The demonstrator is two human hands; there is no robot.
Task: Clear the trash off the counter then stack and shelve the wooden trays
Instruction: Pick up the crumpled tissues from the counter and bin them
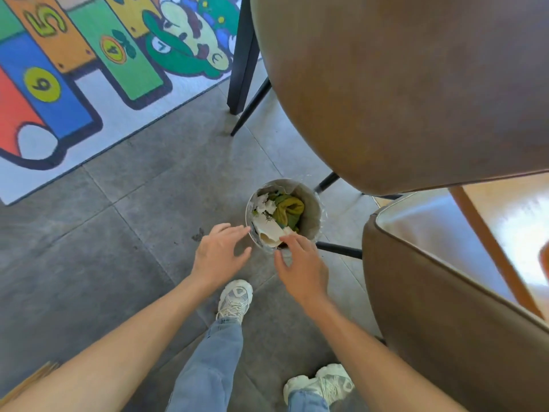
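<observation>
Apparently the trash [274, 215] is already in the bin [312, 200] at mid-frame: both hands hover at its near rim, left hand [218, 254] and right hand [300, 263] with fingers apart, holding nothing. Trays and desk are out of view; stacking and shelving probably remain.

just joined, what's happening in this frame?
A person stands over a small round trash bin on the grey tile floor, between brown chairs. Both hands are at the bin's near rim. The right hand has its fingers on a pale crumpled piece of trash at the rim, apparently pushing it in or letting it go. The left hand is open beside the bin, holding nothing. The bin already holds white scraps and something green. No counter or wooden trays are in view.
</observation>
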